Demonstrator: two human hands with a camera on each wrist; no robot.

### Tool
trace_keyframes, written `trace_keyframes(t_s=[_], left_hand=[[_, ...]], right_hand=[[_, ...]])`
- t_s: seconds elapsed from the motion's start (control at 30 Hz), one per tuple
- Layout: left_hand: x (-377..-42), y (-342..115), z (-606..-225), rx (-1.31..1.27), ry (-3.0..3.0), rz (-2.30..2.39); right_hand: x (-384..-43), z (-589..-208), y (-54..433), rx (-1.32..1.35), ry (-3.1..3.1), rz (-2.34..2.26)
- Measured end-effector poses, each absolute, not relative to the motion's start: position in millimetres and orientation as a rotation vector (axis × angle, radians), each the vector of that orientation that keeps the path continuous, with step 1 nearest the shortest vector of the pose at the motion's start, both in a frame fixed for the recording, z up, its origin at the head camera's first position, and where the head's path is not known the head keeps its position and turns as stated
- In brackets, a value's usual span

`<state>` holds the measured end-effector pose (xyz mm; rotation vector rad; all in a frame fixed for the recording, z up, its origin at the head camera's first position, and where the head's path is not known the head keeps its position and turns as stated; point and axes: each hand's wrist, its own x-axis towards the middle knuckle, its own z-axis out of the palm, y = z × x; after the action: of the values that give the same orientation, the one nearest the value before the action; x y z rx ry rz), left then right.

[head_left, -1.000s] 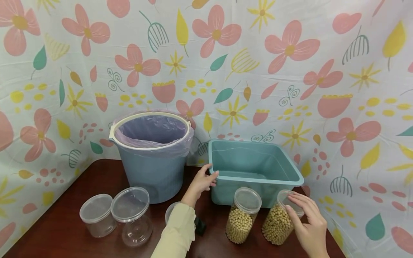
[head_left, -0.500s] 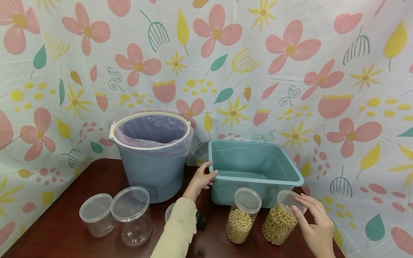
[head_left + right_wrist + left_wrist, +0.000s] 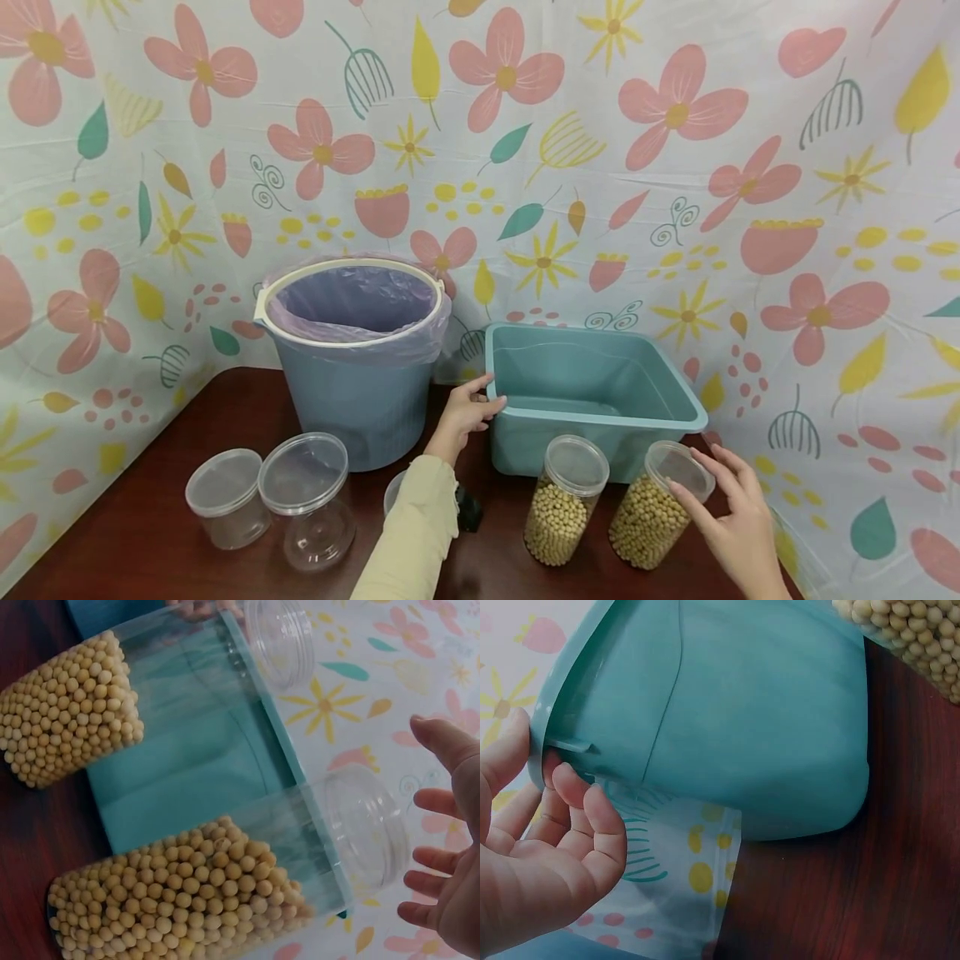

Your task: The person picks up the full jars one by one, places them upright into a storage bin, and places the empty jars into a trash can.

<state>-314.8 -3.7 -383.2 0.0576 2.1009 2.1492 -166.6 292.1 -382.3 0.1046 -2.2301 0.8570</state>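
Note:
My left hand (image 3: 465, 414) grips the near left corner of the rim of a teal plastic tub (image 3: 585, 446). In the left wrist view, the thumb and curled fingers (image 3: 604, 825) lie on either side of that rim. My right hand (image 3: 738, 517) hovers with fingers apart beside the lid (image 3: 679, 469) of a clear jar of soybeans (image 3: 648, 523). A gap shows between its fingertips and the lid (image 3: 367, 825) in the right wrist view. Just left of that jar stands a second clear lidded jar of soybeans (image 3: 557, 521). Both jars are upright in front of the tub.
A blue bucket (image 3: 352, 408) lined with a purple bag stands at the back left. Two clear lidded tubs (image 3: 234, 525) (image 3: 318, 533) sit before it. Another clear lid (image 3: 392, 492) is partly hidden by my left sleeve (image 3: 408, 533). A flowered cloth (image 3: 525, 167) hangs behind the dark table (image 3: 112, 533).
My right hand has drawn back slightly to the right from the right jar's lid, and its fingers have spread. The left hand stays at the tub's rim.

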Motion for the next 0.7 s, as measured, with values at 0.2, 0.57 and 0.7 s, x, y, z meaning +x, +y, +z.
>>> trace_keyframes(t_s=[0.2, 0.57, 0.7], left_hand=[[-313.7, -6.5, -383.4, 0.065, 2.057, 2.170], [-314.9, -9.1, -381.6, 0.067, 2.065, 2.115], [-314.4, -9.3, -381.1, 0.053, 2.071, 2.113]], right_hand=[[-174.1, -388.5, 303.5, 0.091, -2.402, 0.976], [-181.4, -401.5, 311.6, 0.141, -2.496, 0.986], [-183.9, -405.3, 312.5, 0.173, -2.469, 0.995]])
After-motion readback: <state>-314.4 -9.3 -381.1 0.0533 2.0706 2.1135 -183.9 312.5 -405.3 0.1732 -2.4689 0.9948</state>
